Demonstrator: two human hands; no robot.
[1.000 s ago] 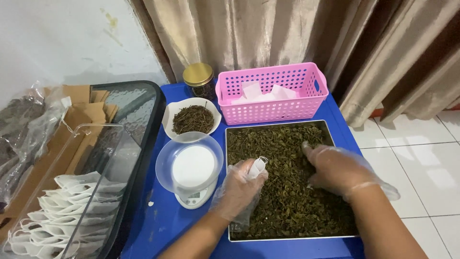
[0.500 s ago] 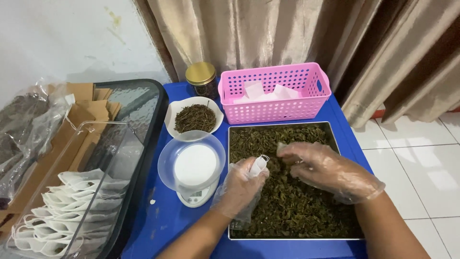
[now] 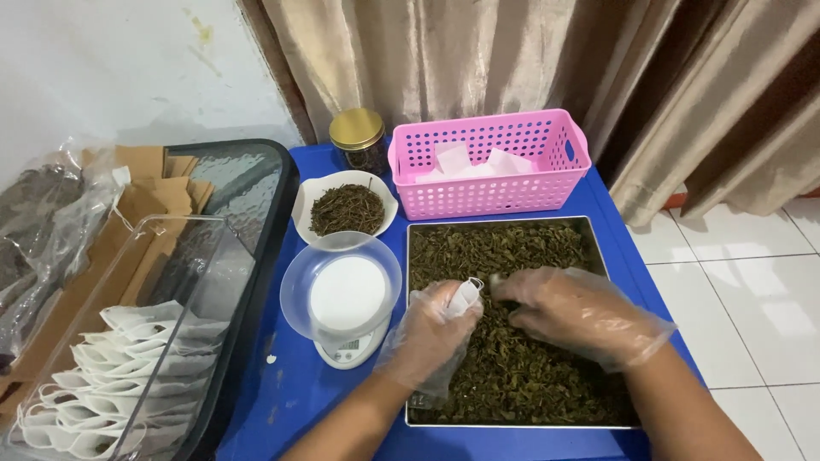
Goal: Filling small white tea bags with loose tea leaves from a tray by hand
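The small white tea bag [image 3: 464,296] stands nearly upright, its long axis leaning slightly right, mouth upward. The gloved left hand [image 3: 424,333] grips it, fingers curled shut around its lower part. Just right of its mouth, the gloved right hand [image 3: 571,309] bunches its fingertips [image 3: 504,286] together over the loose tea leaves [image 3: 521,376]. One metal tray [image 3: 408,358] lies beneath both hands; one bag is held.

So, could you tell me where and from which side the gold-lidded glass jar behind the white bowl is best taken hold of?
Grip the jar around its gold lid or the glass just below, coming from above or its left. It stands upright, the white bowl crowds its front and the pink basket its right, so only the top and left look free.
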